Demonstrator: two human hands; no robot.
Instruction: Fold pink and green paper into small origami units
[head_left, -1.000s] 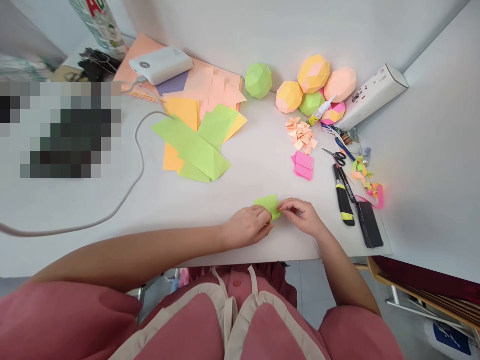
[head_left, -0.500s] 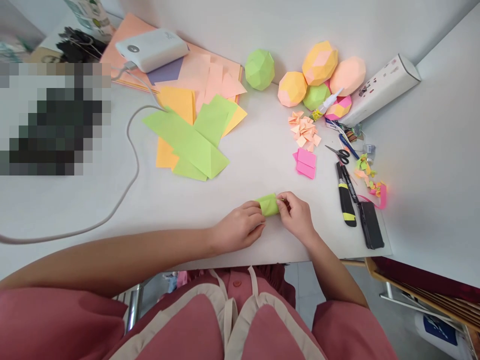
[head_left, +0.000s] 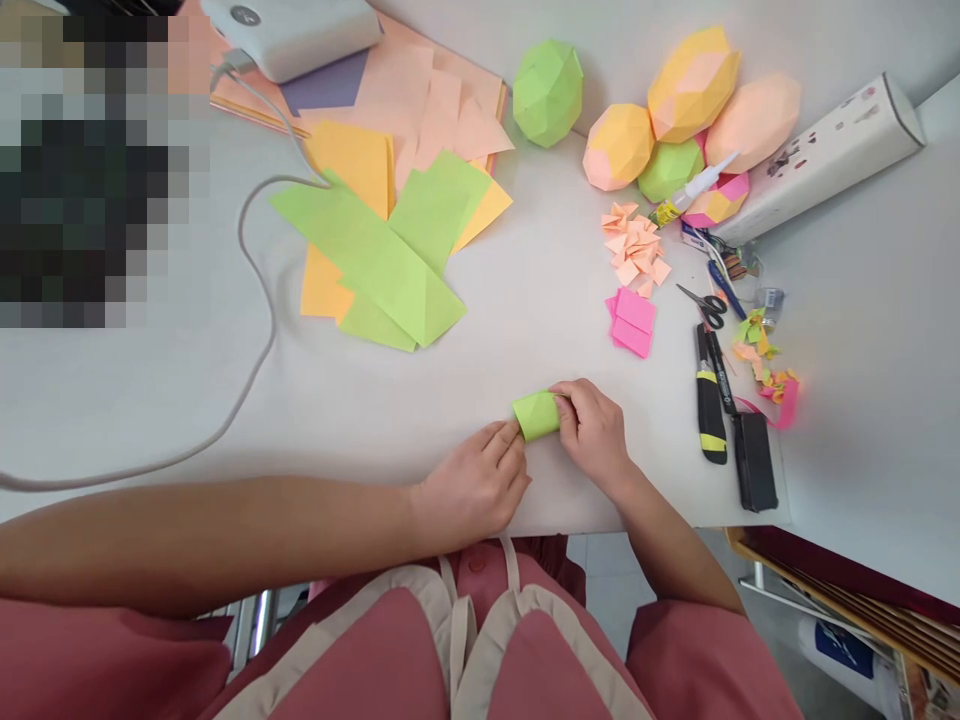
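Observation:
A small piece of folded light-green paper (head_left: 535, 414) is at the front of the table between my hands, its surface curved. My right hand (head_left: 594, 428) pinches its right end between thumb and bent fingers. At the paper's lower left corner, the curled fingertips of my left hand (head_left: 484, 476) grip the edge, with the thumb mostly hidden. Farther left lie green paper sheets (head_left: 397, 280) over orange sheets (head_left: 352, 165). Pink paper squares (head_left: 634, 322) and a heap of small folded peach pieces (head_left: 636, 245) are beyond my right hand.
Faceted paper balls, one of them green (head_left: 548, 92), stand along the back wall. Scissors (head_left: 705, 305), a cutter knife (head_left: 710, 405), a black case (head_left: 754, 462) and a glue bottle (head_left: 694, 190) lie at right. A white cable (head_left: 259, 290) crosses the left side.
My left hand has slid down to the paper's lower left corner, uncovering its left end. My right hand keeps its pinch. The camera view has shifted closer to the table.

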